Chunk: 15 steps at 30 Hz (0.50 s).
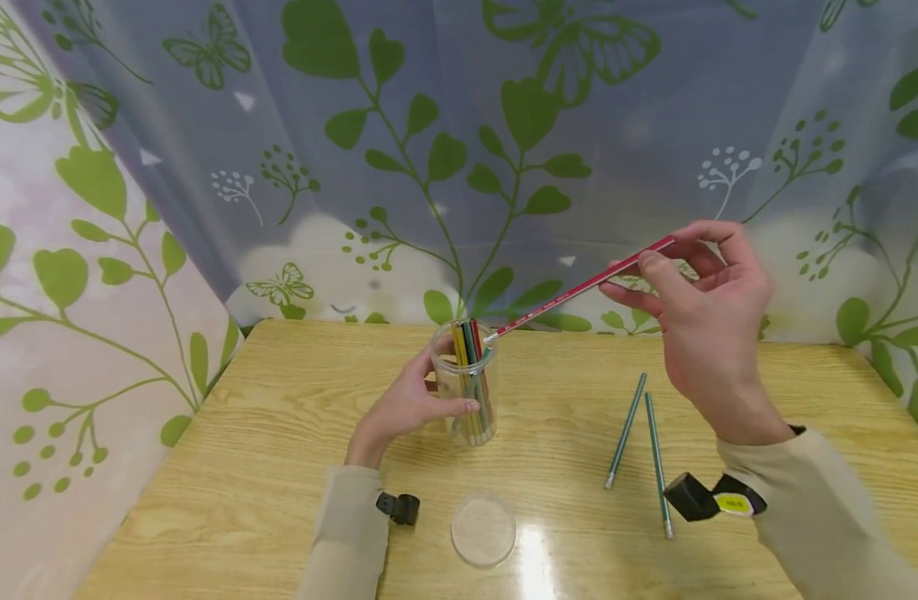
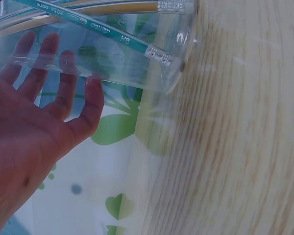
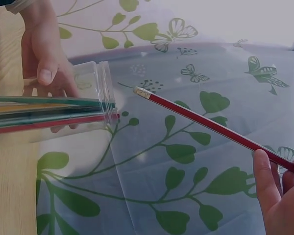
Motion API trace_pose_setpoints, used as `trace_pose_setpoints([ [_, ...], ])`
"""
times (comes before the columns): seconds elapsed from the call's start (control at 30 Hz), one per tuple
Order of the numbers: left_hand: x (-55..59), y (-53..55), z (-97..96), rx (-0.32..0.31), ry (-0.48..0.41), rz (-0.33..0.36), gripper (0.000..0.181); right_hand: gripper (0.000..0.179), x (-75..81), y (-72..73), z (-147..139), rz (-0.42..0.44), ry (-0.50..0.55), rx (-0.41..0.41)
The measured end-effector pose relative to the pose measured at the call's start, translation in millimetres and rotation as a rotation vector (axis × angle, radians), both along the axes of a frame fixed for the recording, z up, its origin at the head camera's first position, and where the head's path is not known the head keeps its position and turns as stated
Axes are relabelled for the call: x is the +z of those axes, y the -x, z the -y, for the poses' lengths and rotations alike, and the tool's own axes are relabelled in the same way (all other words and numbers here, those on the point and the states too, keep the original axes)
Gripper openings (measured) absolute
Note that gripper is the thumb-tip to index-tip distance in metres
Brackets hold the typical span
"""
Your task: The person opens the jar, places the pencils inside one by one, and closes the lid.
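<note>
A clear jar [image 1: 452, 428] stands upright on the table, with my left hand [image 1: 402, 410] gripping it from the left, fingers behind and thumb across the front. Yellow, dark, red and green pencils [image 3: 49, 110] fill it, eraser ends down. A green pencil [image 2: 100, 28] leans inside, seen through the wall in the left wrist view. Between thumb and fingers, my right hand [image 1: 717, 325] pinches a red pencil [image 1: 579, 291] near its far end. It slants down to the left, its eraser end [image 3: 142, 92] close to the jar's mouth, outside it in the right wrist view.
Two green pencils [image 1: 625, 432] lie apart on the table, under and left of the right forearm. A round clear lid [image 1: 484, 531] lies flat in front of the jar. A leaf-and-butterfly curtain [image 1: 428, 167] hangs right behind the wooden table [image 1: 226, 467].
</note>
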<state>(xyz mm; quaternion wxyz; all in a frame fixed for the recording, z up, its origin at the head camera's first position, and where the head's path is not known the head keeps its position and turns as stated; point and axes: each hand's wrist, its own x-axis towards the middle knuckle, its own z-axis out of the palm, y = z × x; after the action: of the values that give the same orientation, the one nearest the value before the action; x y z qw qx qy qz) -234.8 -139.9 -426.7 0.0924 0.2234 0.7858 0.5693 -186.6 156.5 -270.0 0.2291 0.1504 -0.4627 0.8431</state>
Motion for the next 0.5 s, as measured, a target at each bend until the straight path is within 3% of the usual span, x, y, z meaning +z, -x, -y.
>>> trace_pose_setpoints([
  [0.5,-0.6,0.3,0.3,-0.002,-0.007,0.027,0.090,0.027,-12.8,12.7,29.9,0.069,-0.166,-0.006],
])
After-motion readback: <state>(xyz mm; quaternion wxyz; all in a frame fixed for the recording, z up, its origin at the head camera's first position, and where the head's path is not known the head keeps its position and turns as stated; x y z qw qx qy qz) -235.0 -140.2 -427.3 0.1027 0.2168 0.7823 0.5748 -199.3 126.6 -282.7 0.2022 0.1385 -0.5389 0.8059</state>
